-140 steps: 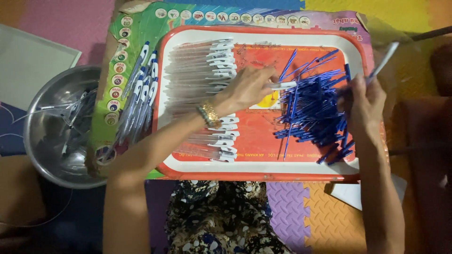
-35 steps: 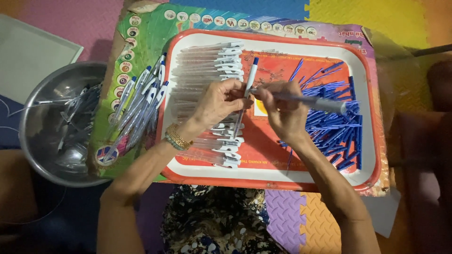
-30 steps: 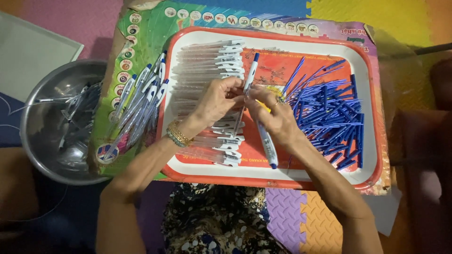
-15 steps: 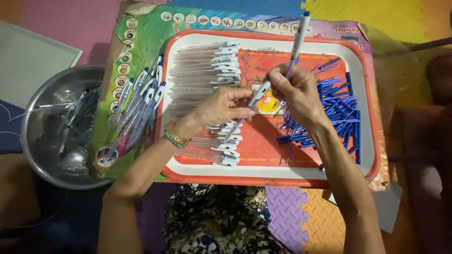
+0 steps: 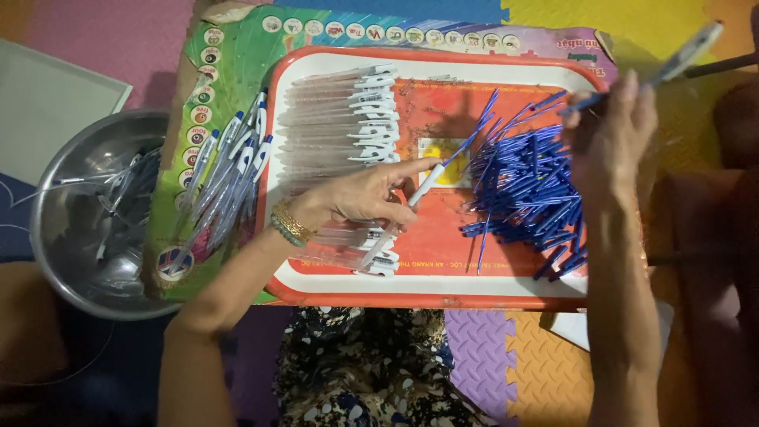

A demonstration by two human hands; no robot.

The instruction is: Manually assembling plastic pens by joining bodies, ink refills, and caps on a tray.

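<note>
Since half a second ago the right hand point(image 5: 613, 130) has been swung right | its grip clamped on a pen point(image 5: 672, 59), seemingly, angled up-right | left hand point(image 5: 360, 198) pinches a clear barrel point(image 5: 395, 225), axis diagonal | blue refills point(image 5: 530, 194) between both, nearer the right, on red tray point(image 5: 443, 296).

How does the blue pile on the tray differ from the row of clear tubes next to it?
The blue refills lie heaped and crisscrossed; the clear pen barrels lie side by side in a neat row. The refills are thin and solid blue; the barrels are thicker, see-through, with white clips. Both rest on the red tray.
</note>
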